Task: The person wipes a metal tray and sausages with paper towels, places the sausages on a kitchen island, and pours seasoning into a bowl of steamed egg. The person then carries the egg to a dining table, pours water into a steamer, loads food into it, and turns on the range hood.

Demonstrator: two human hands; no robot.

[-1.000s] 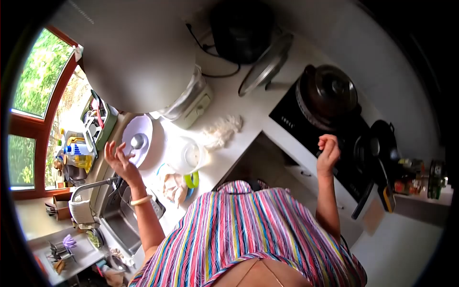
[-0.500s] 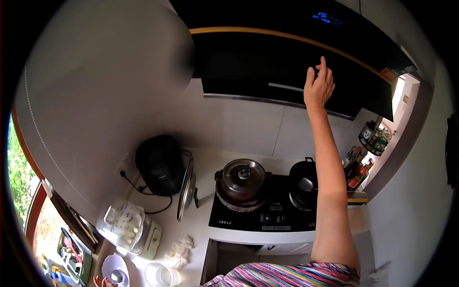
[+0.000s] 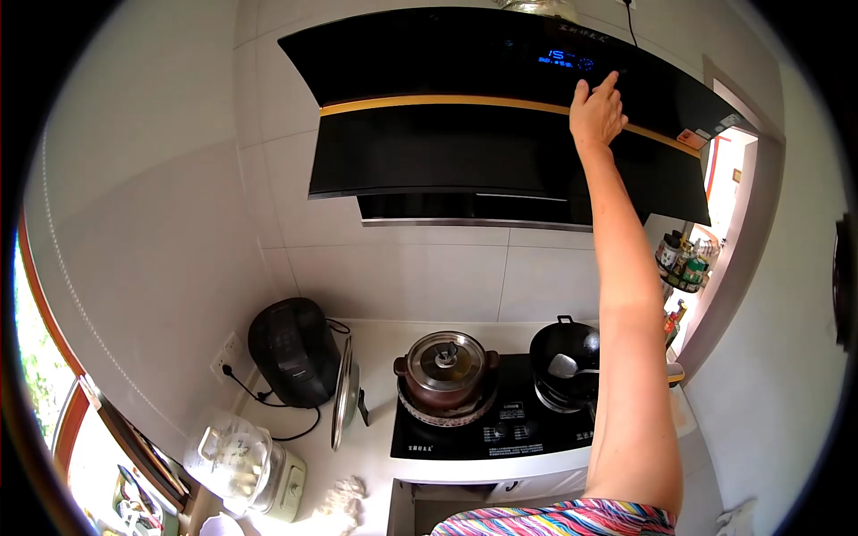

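My right hand (image 3: 598, 109) is raised to the black range hood (image 3: 429, 67), its index finger stretched out near the panel, just right of the lit blue display (image 3: 567, 60). Nothing is held in it. Whether the fingertip touches the panel cannot be made out. My left hand is out of the frame. Below the hood, a brown pot with a glass lid (image 3: 446, 361) sits on the left side of the black stove (image 3: 492, 439). On the right side stands a black wok (image 3: 550, 344) with a metal spatula (image 3: 564, 365) in it, partly hidden by my arm.
A black appliance (image 3: 295, 351) and an upright glass lid (image 3: 345, 393) stand left of the stove. Nearer are a steamer (image 3: 237, 460), a pale cloth-like bundle (image 3: 341, 505) and a bowl (image 3: 221, 526). Bottles on a rack (image 3: 684, 259) are at the right.
The view has tilted up from the counter to the hood. My right hand has risen from beside the stove to the hood's panel. My left hand has left the frame.
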